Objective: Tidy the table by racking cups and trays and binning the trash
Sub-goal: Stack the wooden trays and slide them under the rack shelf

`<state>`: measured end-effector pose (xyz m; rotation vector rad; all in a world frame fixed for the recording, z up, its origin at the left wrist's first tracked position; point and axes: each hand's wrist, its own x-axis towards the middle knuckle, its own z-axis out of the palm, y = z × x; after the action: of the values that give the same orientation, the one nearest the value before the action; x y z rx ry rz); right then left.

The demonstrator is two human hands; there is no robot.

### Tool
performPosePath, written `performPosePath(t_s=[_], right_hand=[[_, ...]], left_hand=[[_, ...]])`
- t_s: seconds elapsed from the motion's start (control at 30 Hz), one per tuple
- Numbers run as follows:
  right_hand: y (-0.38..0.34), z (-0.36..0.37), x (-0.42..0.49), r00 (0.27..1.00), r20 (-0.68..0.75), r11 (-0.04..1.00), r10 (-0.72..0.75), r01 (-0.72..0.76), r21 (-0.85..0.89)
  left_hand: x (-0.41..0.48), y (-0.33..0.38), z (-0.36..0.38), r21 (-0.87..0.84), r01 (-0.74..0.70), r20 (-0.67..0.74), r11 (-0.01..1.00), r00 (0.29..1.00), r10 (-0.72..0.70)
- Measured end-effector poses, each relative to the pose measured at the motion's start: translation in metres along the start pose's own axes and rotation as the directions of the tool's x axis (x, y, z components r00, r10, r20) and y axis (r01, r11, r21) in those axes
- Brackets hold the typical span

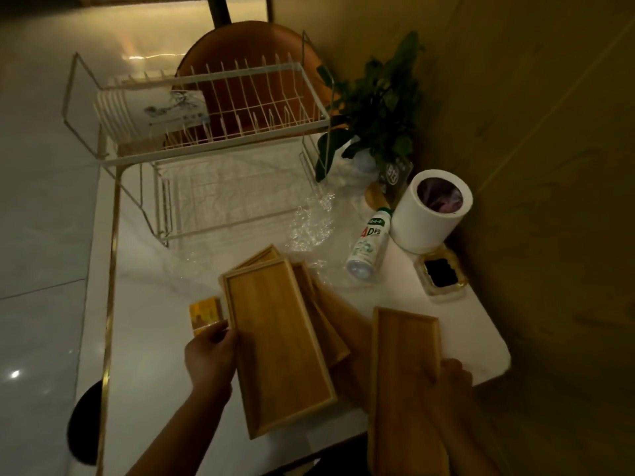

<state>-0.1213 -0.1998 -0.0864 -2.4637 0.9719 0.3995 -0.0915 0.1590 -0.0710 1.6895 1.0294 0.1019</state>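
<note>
Nearest item: the loose wooden tray (402, 372) at 5 o'clock, running off the lower edge of view. My right hand (453, 376) grasps its right long rim, thumb on top. At 7 o'clock my left hand (211, 352) pinches the left long rim of the top tray (278, 338), which lies on a fanned stack of further trays (330, 324) on the white table (154, 338). Both trays are pale wood, shallow, rectangular, raised-rimmed and empty. Each long axis runs roughly 6 to 12 o'clock, with the top tray leaning toward 11. Key relation: the two-tier wire dish rack (213, 108) stands at 12 o'clock from both grips, well apart, and the left hand is nearer. Judgement: each tray needs tipping onto an edge to enter the upper-tier slots. The white bin (433, 214) sits at 2 o'clock, with a plastic bottle (369, 245) lying just beside it.
</note>
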Motion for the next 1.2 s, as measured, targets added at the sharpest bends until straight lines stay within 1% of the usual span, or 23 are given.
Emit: performPosePath(t_s=[0.03,0.1,0.23,0.27,0.33,0.37,0.43,0.5,0.53,0.57,0.63,0.7,0.8,0.83,0.9,0.97,1.03,1.07,1.13,1.17,1.2], right_hand=[[0.001,0.002,-0.001,1.000,0.000,0.999,0.026,-0.026,0.031],[0.004,0.004,-0.001,0.999,0.020,0.999,0.036,-0.036,0.011],[0.006,-0.011,-0.001,0.993,0.094,0.997,-0.071,0.070,0.011],[0.003,-0.016,0.000,0.989,0.125,0.996,-0.078,0.083,-0.034],[-0.006,-0.028,0.002,0.983,0.176,0.985,-0.048,0.075,-0.152],[-0.012,-0.034,0.003,0.984,0.171,0.982,-0.053,0.083,-0.169],[-0.018,-0.047,0.003,0.988,0.062,0.984,-0.140,0.146,-0.106],[-0.028,-0.061,0.002,0.971,-0.069,0.973,-0.230,0.232,0.017],[-0.037,-0.065,0.001,0.956,-0.103,0.956,-0.275,0.283,0.073],[-0.051,-0.068,0.001,0.941,-0.107,0.935,-0.320,0.332,0.126],[-0.087,-0.062,-0.003,0.906,-0.058,0.885,-0.420,0.423,0.194],[-0.126,-0.044,-0.009,0.854,0.005,0.840,-0.520,0.510,0.186],[-0.172,-0.010,-0.017,0.813,0.097,0.819,-0.574,0.572,0.051],[-0.182,0.000,-0.019,0.806,0.120,0.812,-0.579,0.583,0.007],[-0.196,0.015,-0.023,0.793,0.139,0.796,-0.594,0.603,-0.040],[-0.203,0.023,-0.023,0.787,0.126,0.791,-0.604,0.611,-0.022],[-0.204,0.027,-0.021,0.788,0.115,0.795,-0.605,0.605,0.041],[-0.201,0.028,-0.019,0.791,0.131,0.801,-0.598,0.591,0.092],[-0.189,0.028,-0.014,0.797,0.236,0.831,-0.555,0.522,0.191],[-0.181,0.027,-0.010,0.801,0.293,0.853,-0.522,0.481,0.202],[-0.170,0.026,-0.005,0.808,0.336,0.874,-0.485,0.452,0.177]], left_hand=[[0.000,0.000,0.007,0.005,-0.002,-0.007,1.000,1.000,0.002],[-0.002,-0.001,0.016,0.025,-0.009,-0.007,1.000,1.000,0.009],[-0.004,-0.003,0.022,0.087,-0.026,-0.001,0.996,1.000,0.026],[-0.005,-0.002,0.022,0.103,-0.034,-0.010,0.994,0.999,0.035],[-0.009,-0.002,0.024,0.147,-0.072,-0.024,0.986,0.997,0.077],[-0.010,-0.002,0.024,0.170,-0.095,-0.029,0.981,0.994,0.101],[-0.013,-0.002,0.025,0.192,-0.125,-0.024,0.973,0.991,0.132],[-0.013,-0.004,0.026,0.174,-0.137,-0.010,0.975,0.990,0.141],[-0.014,-0.004,0.027,0.163,-0.136,-0.003,0.977,0.990,0.138],[-0.015,-0.004,0.028,0.159,-0.136,0.004,0.978,0.991,0.137],[-0.016,-0.005,0.029,0.161,-0.121,0.016,0.979,0.993,0.120],[-0.014,-0.005,0.030,0.159,-0.081,0.019,0.984,0.997,0.079],[-0.015,-0.008,0.029,0.090,-0.047,0.036,0.995,0.998,0.044],[-0.016,-0.008,0.028,0.036,-0.013,0.042,0.999,0.999,0.012],[-0.015,-0.010,0.025,-0.100,0.105,0.081,0.989,0.992,-0.097],[-0.014,-0.012,0.022,-0.191,0.208,0.182,0.959,0.968,-0.174],[-0.013,-0.010,0.022,-0.201,0.214,0.288,0.956,0.946,-0.151],[-0.014,-0.008,0.022,-0.205,0.206,0.339,0.957,0.932,-0.128],[-0.013,-0.004,0.023,-0.208,0.196,0.415,0.958,0.905,-0.095],[-0.013,-0.003,0.024,-0.208,0.189,0.430,0.960,0.899,-0.084],[-0.013,-0.004,0.025,-0.206,0.181,0.435,0.962,0.897,-0.076]])
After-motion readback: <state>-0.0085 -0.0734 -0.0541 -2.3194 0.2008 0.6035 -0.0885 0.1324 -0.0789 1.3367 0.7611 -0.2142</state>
